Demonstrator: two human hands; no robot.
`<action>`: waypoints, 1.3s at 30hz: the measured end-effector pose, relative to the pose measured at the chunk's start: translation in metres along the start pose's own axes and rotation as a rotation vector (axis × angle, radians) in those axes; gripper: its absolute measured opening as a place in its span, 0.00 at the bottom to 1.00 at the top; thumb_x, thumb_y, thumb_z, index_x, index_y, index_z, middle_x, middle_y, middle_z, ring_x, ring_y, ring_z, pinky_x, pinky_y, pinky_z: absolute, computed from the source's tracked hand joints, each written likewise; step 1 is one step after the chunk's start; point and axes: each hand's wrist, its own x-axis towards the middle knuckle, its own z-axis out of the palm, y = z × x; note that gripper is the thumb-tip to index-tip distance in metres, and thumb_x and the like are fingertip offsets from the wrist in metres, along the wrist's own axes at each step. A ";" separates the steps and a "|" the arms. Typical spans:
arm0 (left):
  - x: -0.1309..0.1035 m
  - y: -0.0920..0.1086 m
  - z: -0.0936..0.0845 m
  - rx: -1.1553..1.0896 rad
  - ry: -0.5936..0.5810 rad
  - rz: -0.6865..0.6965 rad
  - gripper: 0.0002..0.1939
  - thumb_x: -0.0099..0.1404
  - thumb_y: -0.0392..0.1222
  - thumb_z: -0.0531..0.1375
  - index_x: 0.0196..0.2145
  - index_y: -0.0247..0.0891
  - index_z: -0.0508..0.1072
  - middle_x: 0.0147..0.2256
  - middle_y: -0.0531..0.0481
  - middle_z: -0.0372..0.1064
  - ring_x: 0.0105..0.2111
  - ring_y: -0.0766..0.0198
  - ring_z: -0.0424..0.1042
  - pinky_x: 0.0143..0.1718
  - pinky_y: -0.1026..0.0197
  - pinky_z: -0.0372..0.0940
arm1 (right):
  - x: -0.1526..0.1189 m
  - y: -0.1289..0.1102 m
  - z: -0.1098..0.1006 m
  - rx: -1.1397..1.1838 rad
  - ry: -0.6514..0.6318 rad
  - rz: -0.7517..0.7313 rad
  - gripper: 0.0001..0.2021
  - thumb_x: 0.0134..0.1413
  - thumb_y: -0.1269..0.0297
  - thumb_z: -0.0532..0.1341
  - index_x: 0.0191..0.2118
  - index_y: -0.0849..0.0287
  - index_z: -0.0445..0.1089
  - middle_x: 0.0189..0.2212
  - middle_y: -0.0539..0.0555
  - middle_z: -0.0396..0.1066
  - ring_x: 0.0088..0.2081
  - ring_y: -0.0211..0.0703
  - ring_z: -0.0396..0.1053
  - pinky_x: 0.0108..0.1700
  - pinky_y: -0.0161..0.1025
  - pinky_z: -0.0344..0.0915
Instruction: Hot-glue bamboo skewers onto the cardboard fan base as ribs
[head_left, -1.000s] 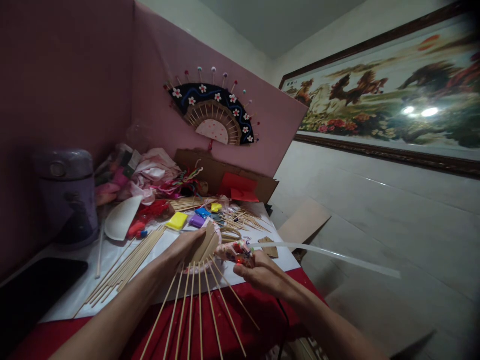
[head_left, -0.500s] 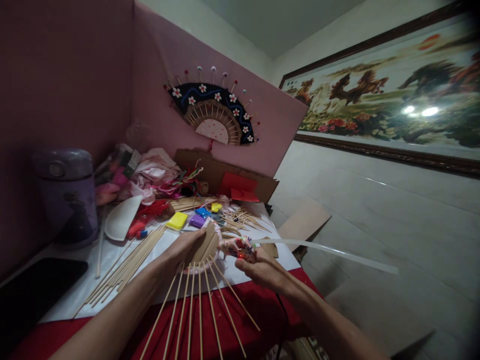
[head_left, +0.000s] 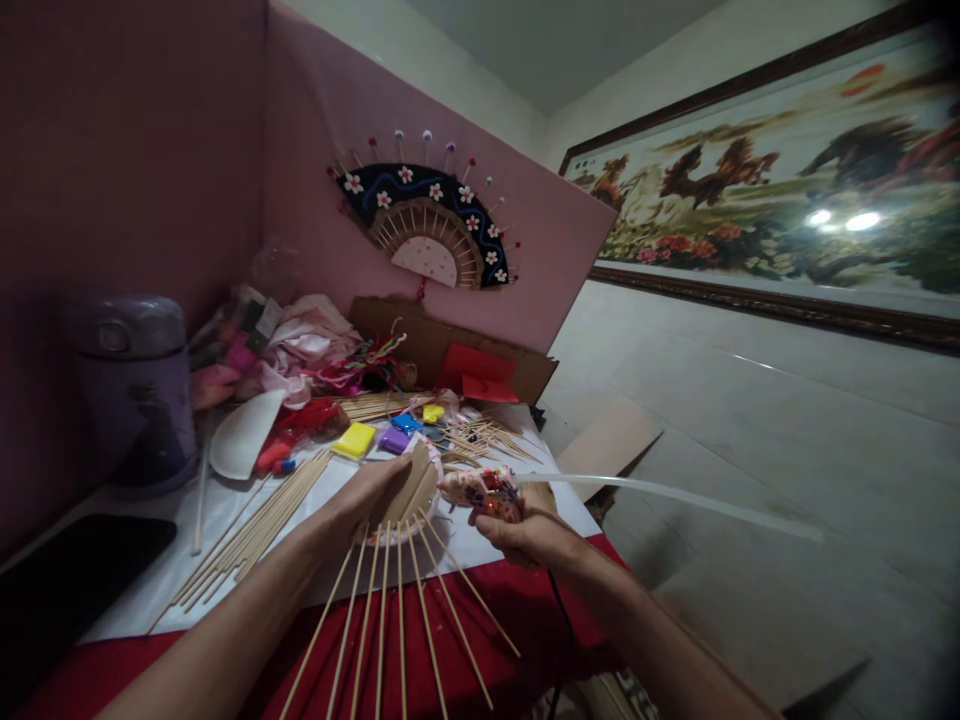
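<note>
My left hand (head_left: 377, 492) is closed around the left side of a rounded cardboard piece (head_left: 414, 490) with a patterned, light pink rim. Several thin wooden sticks (head_left: 401, 610) spread from its lower edge toward me like fan ribs. In my right hand (head_left: 536, 532) is a flower-patterned hot glue gun (head_left: 480, 488) with a small red light. Its nozzle points left, close to the cardboard's right edge; whether they touch I cannot tell. A long translucent glue stick (head_left: 667, 495) sticks out of its back to the right.
On the table lie loose wooden sticks (head_left: 247, 535), yellow (head_left: 353, 441) and purple (head_left: 394, 440) packets, a white curved piece (head_left: 246, 436) and a dark phone (head_left: 90, 570). A purple flask (head_left: 135, 400) stands left. A decorated fan (head_left: 431, 215) hangs on the pink board (head_left: 517, 240) behind.
The glue gun and my right hand have shifted slightly right, and the glue stick's far end has swung right with them. My left hand and the cardboard stay almost in place.
</note>
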 end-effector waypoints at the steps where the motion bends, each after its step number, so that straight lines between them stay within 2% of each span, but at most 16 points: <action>1: -0.001 0.000 0.000 -0.005 -0.013 0.014 0.30 0.50 0.60 0.60 0.40 0.30 0.76 0.33 0.38 0.76 0.30 0.55 0.73 0.31 0.59 0.63 | -0.001 -0.001 0.000 -0.004 -0.015 -0.005 0.18 0.40 0.49 0.65 0.24 0.59 0.61 0.11 0.41 0.51 0.12 0.29 0.47 0.14 0.31 0.45; 4: -0.005 0.002 0.000 -0.012 -0.022 0.022 0.28 0.50 0.60 0.60 0.39 0.31 0.76 0.33 0.39 0.76 0.30 0.55 0.73 0.32 0.59 0.64 | -0.002 0.000 0.001 -0.046 -0.032 -0.074 0.14 0.42 0.55 0.65 0.31 0.61 0.66 0.17 0.44 0.59 0.18 0.31 0.54 0.20 0.31 0.52; 6: -0.006 0.003 0.001 -0.013 -0.021 0.019 0.29 0.51 0.60 0.60 0.40 0.31 0.75 0.33 0.39 0.76 0.31 0.55 0.74 0.33 0.59 0.64 | -0.002 0.002 0.001 -0.082 -0.036 -0.178 0.15 0.44 0.58 0.65 0.38 0.61 0.69 0.26 0.49 0.67 0.25 0.35 0.60 0.28 0.33 0.59; 8: -0.005 0.003 0.001 0.003 0.007 0.014 0.29 0.50 0.60 0.60 0.39 0.31 0.76 0.33 0.40 0.76 0.30 0.55 0.73 0.32 0.59 0.64 | -0.002 0.004 0.003 -0.134 -0.029 -0.249 0.16 0.47 0.58 0.63 0.41 0.60 0.70 0.33 0.52 0.68 0.31 0.38 0.61 0.34 0.35 0.60; 11: -0.003 0.003 0.000 0.008 0.034 0.019 0.28 0.50 0.59 0.61 0.36 0.30 0.76 0.31 0.40 0.76 0.28 0.57 0.73 0.30 0.60 0.63 | -0.003 0.003 0.005 -0.215 0.009 -0.173 0.13 0.49 0.59 0.61 0.39 0.61 0.71 0.28 0.51 0.67 0.27 0.37 0.58 0.30 0.35 0.58; 14: -0.002 0.002 0.000 -0.010 0.003 0.027 0.27 0.51 0.59 0.61 0.38 0.30 0.76 0.32 0.41 0.76 0.28 0.58 0.73 0.30 0.61 0.63 | -0.005 -0.002 0.008 -0.211 0.024 -0.106 0.10 0.49 0.62 0.61 0.36 0.61 0.70 0.24 0.48 0.63 0.24 0.34 0.55 0.28 0.33 0.56; 23: -0.003 0.002 0.000 -0.001 0.013 0.011 0.27 0.53 0.58 0.60 0.39 0.30 0.75 0.30 0.42 0.76 0.27 0.58 0.73 0.28 0.61 0.62 | -0.004 -0.003 0.010 -0.174 0.013 -0.175 0.11 0.49 0.62 0.61 0.39 0.60 0.71 0.27 0.48 0.65 0.26 0.35 0.56 0.31 0.34 0.57; 26: -0.004 0.003 0.001 -0.015 -0.014 0.025 0.26 0.53 0.58 0.59 0.40 0.31 0.74 0.32 0.42 0.76 0.28 0.58 0.73 0.30 0.61 0.63 | -0.003 0.000 0.009 -0.194 0.023 -0.148 0.11 0.49 0.62 0.61 0.37 0.61 0.72 0.26 0.49 0.64 0.26 0.36 0.57 0.31 0.35 0.58; 30: -0.004 0.003 0.000 0.017 0.001 0.020 0.27 0.54 0.58 0.59 0.41 0.30 0.74 0.34 0.41 0.76 0.29 0.58 0.73 0.30 0.61 0.63 | -0.002 0.001 0.009 -0.176 0.029 -0.199 0.12 0.47 0.61 0.62 0.38 0.60 0.71 0.28 0.50 0.66 0.29 0.39 0.59 0.32 0.36 0.58; 35: -0.005 0.003 0.000 0.015 -0.014 0.044 0.26 0.54 0.58 0.59 0.39 0.31 0.75 0.32 0.42 0.76 0.28 0.59 0.73 0.29 0.62 0.63 | -0.003 0.002 0.008 -0.224 0.059 -0.147 0.08 0.48 0.61 0.62 0.32 0.62 0.70 0.21 0.47 0.60 0.24 0.35 0.54 0.27 0.34 0.55; 39: -0.008 0.005 0.002 0.001 -0.020 0.053 0.25 0.54 0.57 0.59 0.37 0.31 0.75 0.32 0.42 0.76 0.29 0.59 0.73 0.30 0.61 0.63 | -0.002 0.001 0.007 -0.218 0.058 -0.157 0.09 0.48 0.61 0.62 0.34 0.61 0.69 0.23 0.47 0.61 0.24 0.34 0.53 0.28 0.34 0.55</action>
